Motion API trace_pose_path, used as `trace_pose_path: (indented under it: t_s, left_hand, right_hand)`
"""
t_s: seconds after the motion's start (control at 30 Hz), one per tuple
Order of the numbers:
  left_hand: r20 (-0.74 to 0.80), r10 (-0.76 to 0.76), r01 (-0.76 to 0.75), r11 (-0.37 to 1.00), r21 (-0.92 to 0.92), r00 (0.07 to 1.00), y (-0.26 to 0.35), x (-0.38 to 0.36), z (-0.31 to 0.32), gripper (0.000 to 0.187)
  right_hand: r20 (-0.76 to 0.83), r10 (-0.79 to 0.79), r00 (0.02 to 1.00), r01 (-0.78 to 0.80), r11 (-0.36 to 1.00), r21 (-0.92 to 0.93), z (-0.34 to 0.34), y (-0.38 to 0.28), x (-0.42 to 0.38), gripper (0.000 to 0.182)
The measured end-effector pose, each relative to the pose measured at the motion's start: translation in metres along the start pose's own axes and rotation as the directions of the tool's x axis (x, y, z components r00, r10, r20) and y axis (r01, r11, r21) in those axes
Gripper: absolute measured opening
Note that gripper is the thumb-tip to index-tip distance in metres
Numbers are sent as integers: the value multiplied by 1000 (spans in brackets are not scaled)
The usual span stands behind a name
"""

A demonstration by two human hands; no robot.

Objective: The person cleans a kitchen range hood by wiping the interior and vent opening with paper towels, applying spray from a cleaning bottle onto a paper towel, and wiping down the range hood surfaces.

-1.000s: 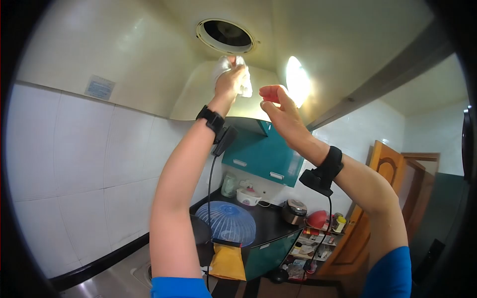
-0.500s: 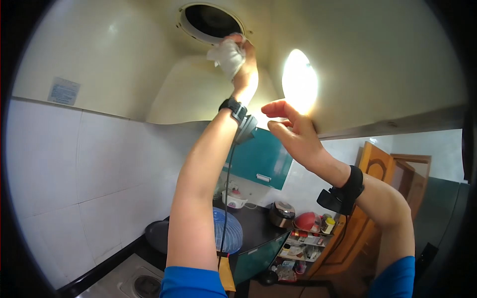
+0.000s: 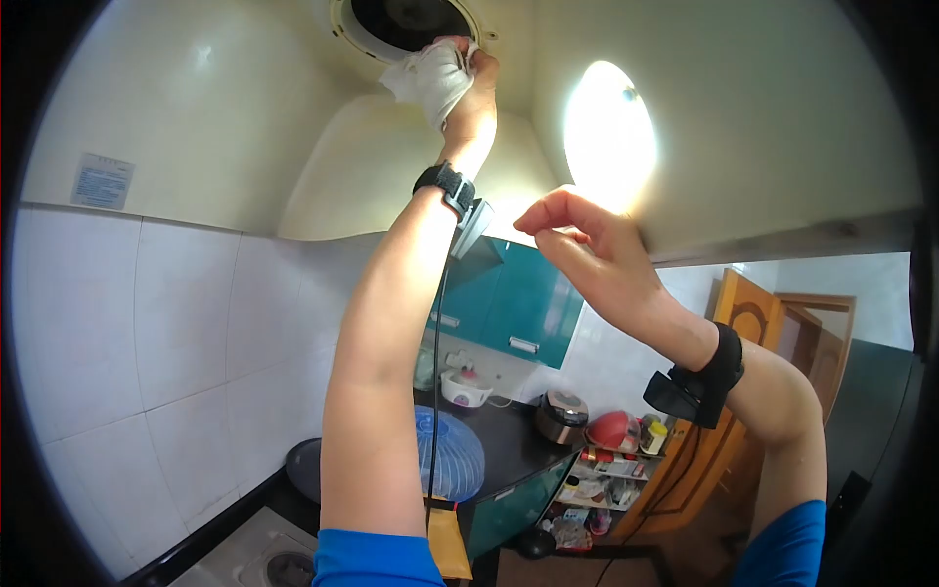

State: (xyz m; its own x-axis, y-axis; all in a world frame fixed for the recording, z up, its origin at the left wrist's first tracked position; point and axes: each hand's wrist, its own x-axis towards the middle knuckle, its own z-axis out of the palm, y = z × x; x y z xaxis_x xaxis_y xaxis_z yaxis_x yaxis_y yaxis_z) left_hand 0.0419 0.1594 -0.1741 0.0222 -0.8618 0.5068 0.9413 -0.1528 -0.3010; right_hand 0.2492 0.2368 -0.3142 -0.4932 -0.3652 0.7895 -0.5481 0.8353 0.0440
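Note:
My left hand [image 3: 468,90] is raised to the ceiling and grips a crumpled white cloth [image 3: 426,80]. The cloth presses against the lower rim of a round ceiling vent [image 3: 352,22] with a dark opening. My right hand [image 3: 579,235] hovers lower and to the right, below a bright ceiling lamp [image 3: 608,132]. Its fingers are loosely curled and hold nothing. Both wrists wear black bands with small black devices and cables.
White tiled wall [image 3: 147,333] on the left, a paper label [image 3: 102,180] above it. Teal cupboards [image 3: 514,298] hang over a dark counter with a blue mesh cover [image 3: 455,460], a rice cooker [image 3: 559,419] and a red pot [image 3: 613,430]. A wooden door [image 3: 743,323] stands open at right.
My left hand has risen with the cloth from below the vent up onto its rim. The view has tilted upward. My right hand has dropped slightly and curled.

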Motion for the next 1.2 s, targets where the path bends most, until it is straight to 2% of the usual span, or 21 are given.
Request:
trace_pose_path:
  t_s: [0.13,0.2,0.3,0.37,0.4,0.47,0.5,0.57,0.6,0.67,0.7,0.77,0.8,0.87,0.9,0.97,1.03,1.1,1.13,1.17,1.2]
  left_hand:
    - [14,51,-53,993,104,999,-1,0,0,15]
    - [83,73,-88,976,201,994,-9,-1,-6,13]
    - [-8,8,-5,946,325,1000,-69,-14,-31,11]
    - [71,193,-204,858,472,979,-137,-22,-75,14]
    - [79,191,-205,861,465,978,-135,-22,-80,14]
    - [172,15,-114,805,582,985,-124,-20,-104,18]
    - [168,11,-110,800,590,986,-121,-19,-108,18]
    - [139,-198,173,970,174,970,-112,-18,-101,17]
    - [140,-196,170,969,181,971,-105,-15,-97,17]
    - [180,-225,246,964,-103,958,-89,-8,-88,17]
    - [178,-224,243,965,-97,958,-80,-4,-83,17]
    - [194,195,-210,976,59,961,-68,8,-75,20]
    - [193,201,-217,974,64,960,-69,11,-71,20]
    - [401,162,-350,817,458,902,-68,11,-61,24]
    - [404,157,-349,816,461,901,-68,9,-56,24]
    - [364,30,-186,896,402,931,-66,9,-48,26]
    - [397,91,-262,878,401,913,-50,12,-48,24]
    - [400,-269,211,960,183,876,-44,15,-51,21]
    - [479,-65,-172,884,435,876,-58,25,-61,22]
    - [477,-72,-169,880,443,876,-71,35,-68,22]
    - [475,12,-286,813,508,880,-82,46,-66,19]
  right_hand:
    - [27,2,1000,-1,1000,-18,0,-4,-1,16]
    - [22,-13,1000,14,1000,-15,3,0,-2,16]
    - [20,-37,999,37,999,-29,4,-1,-3,15]
    - [24,-28,999,30,998,-54,-1,-3,-2,15]
    - [35,-33,999,36,996,-84,-3,-3,-3,15]
    - [66,-29,997,36,994,-100,2,-1,-5,14]
    - [67,-24,997,30,995,-100,2,0,-5,14]
    - [62,-18,998,24,995,-95,1,1,-6,14]
    - [55,-46,997,51,993,-102,1,2,-5,14]
    - [50,-72,996,77,992,-98,4,6,-3,14]
    - [44,-82,996,86,993,-87,4,6,-4,14]
    - [40,-103,994,106,992,-73,5,5,-2,14]
    - [51,-89,995,94,989,-111,4,3,-3,14]
    - [55,-72,996,79,986,-145,1,5,-6,14]
    - [56,-92,994,99,987,-130,2,7,-5,14]
    - [66,-119,991,126,986,-109,3,7,-6,14]
    - [63,-102,993,110,984,-137,2,3,-4,14]
    - [49,-113,992,118,987,-113,-1,6,-3,14]
    - [48,-109,993,113,989,-92,2,8,-3,13]
    - [55,-107,993,111,990,-86,5,9,-2,13]
    - [47,-122,991,126,989,-82,4,10,-1,13]
